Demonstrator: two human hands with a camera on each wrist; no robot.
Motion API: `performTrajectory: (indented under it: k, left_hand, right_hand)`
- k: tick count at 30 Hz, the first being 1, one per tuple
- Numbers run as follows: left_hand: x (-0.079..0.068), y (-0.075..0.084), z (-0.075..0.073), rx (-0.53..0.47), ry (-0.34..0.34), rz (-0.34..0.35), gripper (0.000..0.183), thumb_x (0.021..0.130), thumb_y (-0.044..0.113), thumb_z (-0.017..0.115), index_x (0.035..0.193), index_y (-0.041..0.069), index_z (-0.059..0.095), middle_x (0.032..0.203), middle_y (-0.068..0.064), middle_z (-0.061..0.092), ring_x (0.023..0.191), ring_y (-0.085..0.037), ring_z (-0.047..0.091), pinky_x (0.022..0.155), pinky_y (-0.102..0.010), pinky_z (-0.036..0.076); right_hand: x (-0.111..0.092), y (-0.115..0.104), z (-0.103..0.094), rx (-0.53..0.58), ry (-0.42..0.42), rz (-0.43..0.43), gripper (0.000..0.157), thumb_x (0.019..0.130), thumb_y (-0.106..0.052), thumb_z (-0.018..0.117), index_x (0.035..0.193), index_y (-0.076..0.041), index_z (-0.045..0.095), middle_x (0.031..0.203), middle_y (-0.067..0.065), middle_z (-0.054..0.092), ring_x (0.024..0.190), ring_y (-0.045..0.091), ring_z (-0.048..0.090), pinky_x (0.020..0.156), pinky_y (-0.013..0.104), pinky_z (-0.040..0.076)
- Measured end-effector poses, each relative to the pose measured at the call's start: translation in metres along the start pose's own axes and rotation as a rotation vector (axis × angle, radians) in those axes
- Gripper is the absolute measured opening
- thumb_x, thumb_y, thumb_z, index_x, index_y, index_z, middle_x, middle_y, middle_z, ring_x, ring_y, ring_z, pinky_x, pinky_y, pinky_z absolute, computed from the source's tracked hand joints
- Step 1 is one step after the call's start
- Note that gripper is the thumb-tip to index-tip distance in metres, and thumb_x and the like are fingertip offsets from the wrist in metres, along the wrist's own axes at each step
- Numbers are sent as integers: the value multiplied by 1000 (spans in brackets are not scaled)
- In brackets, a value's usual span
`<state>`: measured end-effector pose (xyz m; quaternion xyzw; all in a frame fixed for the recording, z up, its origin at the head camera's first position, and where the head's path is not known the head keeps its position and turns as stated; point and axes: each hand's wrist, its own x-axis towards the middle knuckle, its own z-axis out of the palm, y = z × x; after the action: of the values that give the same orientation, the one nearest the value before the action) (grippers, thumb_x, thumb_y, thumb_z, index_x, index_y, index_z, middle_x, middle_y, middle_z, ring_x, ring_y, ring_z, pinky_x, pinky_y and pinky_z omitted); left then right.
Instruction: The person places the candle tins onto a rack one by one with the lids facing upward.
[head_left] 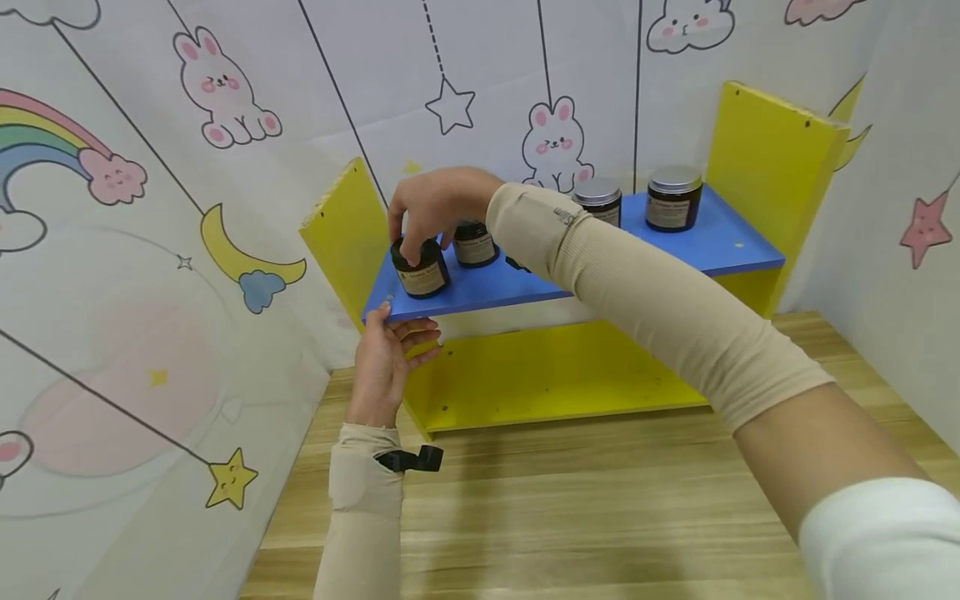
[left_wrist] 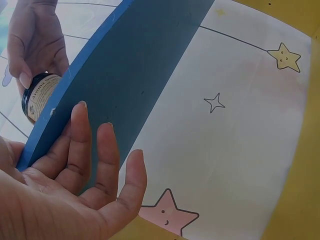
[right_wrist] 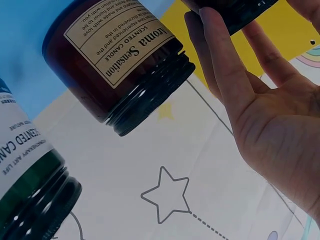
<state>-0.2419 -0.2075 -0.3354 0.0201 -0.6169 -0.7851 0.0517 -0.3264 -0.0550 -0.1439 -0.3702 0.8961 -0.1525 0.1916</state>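
My right hand (head_left: 442,200) reaches down from above and grips a dark scented candle jar (head_left: 422,282) by its rim, at the left end of the blue shelf board (head_left: 517,283). In the right wrist view, only part of that jar (right_wrist: 242,12) shows at the fingers. My left hand (head_left: 382,358) holds the shelf's front left edge, thumb at the top and fingers spread underneath. Beside the gripped jar stands a second dark candle jar (head_left: 477,250). A green candle jar with a white label (right_wrist: 30,182) shows in the right wrist view, mostly hidden by my sleeve in the head view.
Two silver-lidded candle jars, one mid-shelf (head_left: 597,200) and one farther right (head_left: 673,204), stand on the blue board. Yellow side panels (head_left: 776,167) rise at both ends. A yellow lower board (head_left: 555,375) lies below, over a wood-patterned floor (head_left: 540,500). Printed wall sheets surround it.
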Motion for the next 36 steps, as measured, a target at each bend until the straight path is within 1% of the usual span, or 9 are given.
performTrajectory:
  k: [5, 11, 18, 21, 24, 29, 30, 33, 36]
  left_hand:
    - [2, 0, 1, 0, -1, -3, 53, 110, 41, 26, 105, 7, 67, 90, -3, 73, 88, -22, 68, 97, -53, 51]
    - [2, -1, 3, 0, -3, 2, 53, 110, 40, 26, 105, 8, 67, 89, -3, 73, 87, -22, 68, 97, -53, 51]
    - [0, -1, 4, 5, -5, 11, 52, 110, 40, 27, 100, 10, 69, 89, -2, 73, 87, -22, 68, 93, -51, 53]
    - [0, -1, 6, 6, -9, 17, 51, 110, 40, 27, 101, 10, 68, 89, -2, 73, 87, -23, 68, 94, -52, 52]
    - [0, -1, 7, 8, -8, 21, 51, 110, 41, 27, 104, 10, 67, 89, -3, 72, 87, -22, 68, 95, -54, 52]
    - [2, -2, 7, 10, -13, 24, 50, 110, 41, 28, 105, 10, 66, 89, -2, 73, 86, -22, 68, 90, -50, 55]
    - [2, -3, 7, 7, -14, 23, 50, 110, 41, 28, 105, 10, 67, 89, -2, 73, 86, -22, 68, 92, -51, 54]
    - [1, -3, 7, -6, -16, 20, 51, 110, 41, 28, 104, 10, 67, 88, -3, 73, 85, -23, 68, 97, -57, 51]
    - [1, -2, 7, -18, -17, 14, 51, 110, 41, 28, 102, 10, 68, 87, -4, 73, 85, -23, 68, 98, -57, 50]
  right_hand:
    - [5, -2, -2, -18, 10, 18, 44, 93, -25, 72, 135, -22, 63, 139, 0, 57, 115, 17, 60, 92, 31, 56]
    - [11, 1, -4, -65, 24, 22, 47, 94, -29, 71, 139, -23, 61, 144, -1, 56, 115, 15, 60, 91, 27, 54]
    - [15, 5, -4, -72, 56, 7, 50, 95, -29, 69, 143, -21, 59, 148, 0, 54, 112, 17, 63, 99, 34, 51]
    - [16, 7, -3, -82, 79, 6, 51, 95, -29, 69, 145, -20, 58, 151, 1, 51, 115, 17, 60, 100, 34, 50]
    - [16, 9, -3, -102, 103, 6, 52, 96, -28, 68, 146, -19, 57, 155, 1, 48, 124, 17, 57, 102, 33, 48]
    - [18, 12, -1, -99, 125, 11, 54, 97, -29, 67, 148, -17, 54, 156, 1, 46, 132, 18, 53, 106, 34, 45]
    - [18, 13, -1, -94, 127, 12, 55, 97, -29, 67, 149, -17, 53, 156, 1, 46, 132, 18, 53, 107, 35, 45]
    - [17, 15, 0, -77, 128, 16, 59, 97, -29, 67, 152, -16, 48, 156, 2, 47, 132, 17, 53, 110, 35, 43]
    - [13, 18, 0, -44, 125, 8, 66, 97, -30, 66, 157, -16, 40, 156, 4, 46, 135, 17, 51, 112, 36, 41]
